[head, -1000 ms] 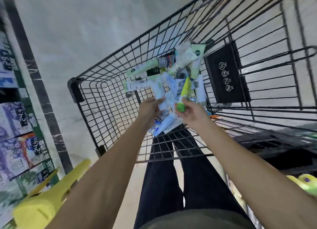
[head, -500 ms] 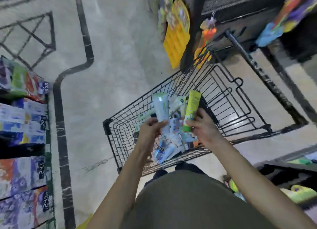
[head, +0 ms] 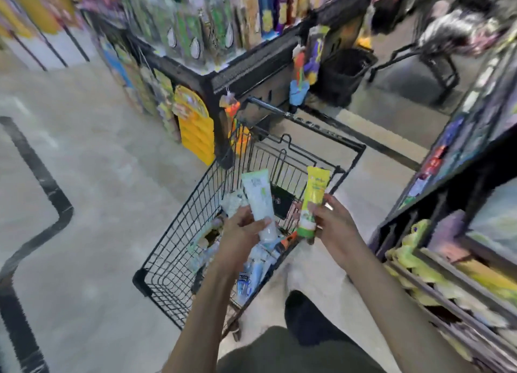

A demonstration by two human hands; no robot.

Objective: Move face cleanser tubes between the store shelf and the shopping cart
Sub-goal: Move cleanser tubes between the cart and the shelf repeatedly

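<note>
Our left hand (head: 242, 228) grips a white tube (head: 258, 205), right hand (head: 333, 226) a yellow tube (head: 312, 202); low holds near the caps risk either tipping loose into the cart (head: 179, 249).

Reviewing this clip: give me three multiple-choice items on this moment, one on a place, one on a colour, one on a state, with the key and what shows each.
1. Where are the loose tubes that nobody holds?
A. on the floor
B. in the shopping cart
C. on a chair

2. What colour is the tube in the right hand?
A. yellow with a green cap
B. red
C. black

3. What is the left hand doing?
A. hanging idle
B. pushing the cart
C. gripping a pale tube

Key: B, the loose tubes lie inside the shopping cart; A, the right hand holds a yellow tube cap down; C, the left hand grips a pale tube.
</note>
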